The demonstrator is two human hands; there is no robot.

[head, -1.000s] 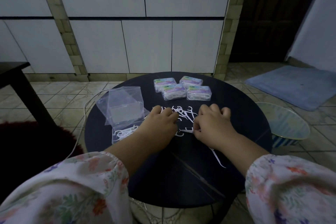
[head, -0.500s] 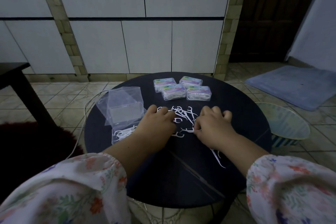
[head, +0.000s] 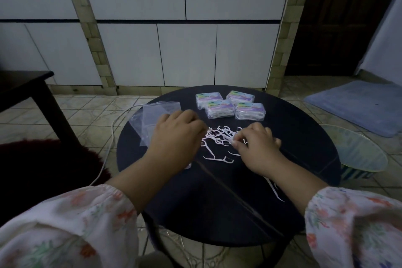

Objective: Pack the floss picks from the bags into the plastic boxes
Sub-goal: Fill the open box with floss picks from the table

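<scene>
**Both hands down among the loose floss picks**

Hands lay palm-down on the round dark table, one at each side of a scatter of white floss picks. Furthest left, a clear plastic bag lay flat near the table's left edge, with a white cord trailing off the table beside it. The left hand covered the bag's right part, its fingers curled downward at the left edge of the picks; whether it held any of them could not be told, since the fingertips were hidden. Floss picks lay tangled between the two hands, and a couple lay apart just nearer the person. Beyond the pile, towards the table's far side, four closed plastic boxes sat together in two rows, touching or nearly so. The right hand rested at the right edge of the pile, thumb and forefinger pinched on a pick there. One stray floss pick lay beside the right forearm. Flowered sleeves covered both arms.
</scene>
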